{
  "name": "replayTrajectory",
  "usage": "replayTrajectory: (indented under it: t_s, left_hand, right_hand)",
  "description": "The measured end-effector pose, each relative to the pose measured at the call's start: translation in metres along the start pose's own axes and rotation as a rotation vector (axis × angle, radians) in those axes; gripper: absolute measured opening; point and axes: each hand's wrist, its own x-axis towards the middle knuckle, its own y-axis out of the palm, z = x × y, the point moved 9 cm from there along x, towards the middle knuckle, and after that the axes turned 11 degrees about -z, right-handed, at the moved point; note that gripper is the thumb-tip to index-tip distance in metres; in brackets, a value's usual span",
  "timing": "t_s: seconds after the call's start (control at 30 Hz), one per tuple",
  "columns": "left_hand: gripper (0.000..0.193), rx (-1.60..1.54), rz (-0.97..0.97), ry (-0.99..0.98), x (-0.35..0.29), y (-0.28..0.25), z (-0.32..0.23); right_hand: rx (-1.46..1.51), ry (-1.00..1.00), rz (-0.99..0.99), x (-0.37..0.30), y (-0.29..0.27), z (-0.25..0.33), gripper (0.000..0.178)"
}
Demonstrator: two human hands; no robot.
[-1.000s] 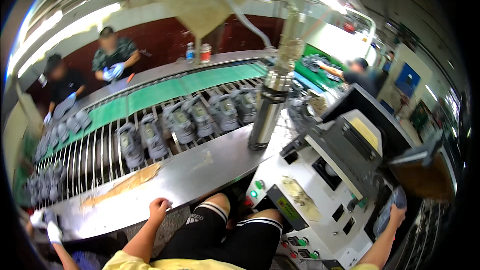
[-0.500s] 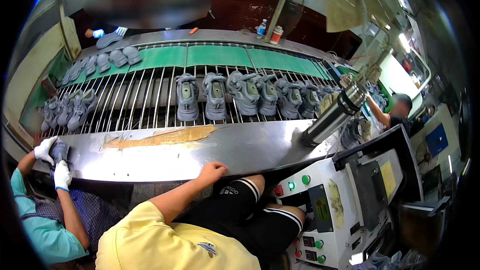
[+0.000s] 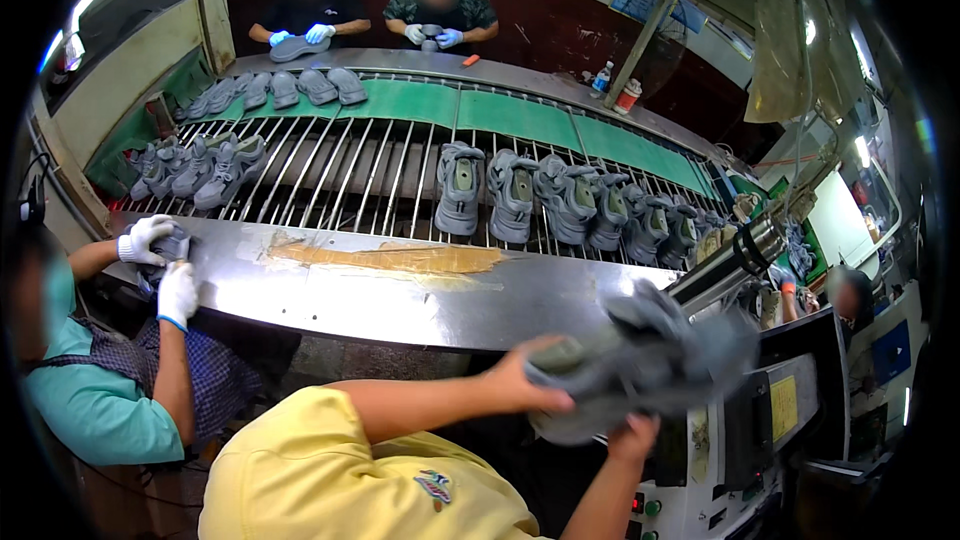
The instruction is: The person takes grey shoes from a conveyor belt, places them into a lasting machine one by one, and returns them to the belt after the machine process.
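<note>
A grey sneaker [image 3: 650,365], smeared by motion, is held up in front of me at the right, over the table's near edge and the machine. Whether a second shoe is with it, I cannot tell. My left hand [image 3: 532,377] grips its near-left end, the thumb and fingers closed round the edge. My right hand [image 3: 632,437] holds it from below, its fingers partly hidden behind the shoe. Beyond the metal table [image 3: 400,305], a row of similar grey sneakers [image 3: 512,198] stands on the roller rack.
A metal cylinder [image 3: 735,260] slants up behind the held shoe. The white control machine [image 3: 700,470] stands at my right. A co-worker's gloved hands [image 3: 165,265] work on a shoe at left; two people sit across the rack [image 3: 340,165]. Grey soles [image 3: 285,90] lie on the green belt.
A grey sneaker is now in both my hands. My left hand moved from the table's edge to the right, and my right hand came into view. The view turned left.
</note>
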Motion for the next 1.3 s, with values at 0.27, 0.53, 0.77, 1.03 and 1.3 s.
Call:
replayTrajectory:
  t_s: [0.27,0.53,0.77,1.03,1.3]
  left_hand:
    - [0.062,0.190,-0.896,0.278,-0.103,-0.239,-0.085]
    - [0.071,0.938,-1.178,0.353,-0.127,-0.316,-0.040]
    - [0.075,0.938,-1.319,0.335,-0.045,-0.362,-0.035]
    - [0.077,1.153,-1.394,0.225,0.092,-0.409,-0.037]
    - [0.081,1.251,-1.402,0.113,0.116,-0.427,-0.021]
  right_hand:
    - [-0.477,0.013,0.888,0.001,0.239,-0.097,0.046]
    - [-0.742,0.098,0.121,0.069,-0.002,-0.169,0.034]
    - [-1.401,-0.221,-0.652,0.011,-0.221,-0.079,0.005]
    - [-1.263,-0.328,-0.742,0.015,-0.242,-0.082,0.004]
    - [-1.295,-0.254,-0.793,0.017,-0.255,-0.088,0.006]
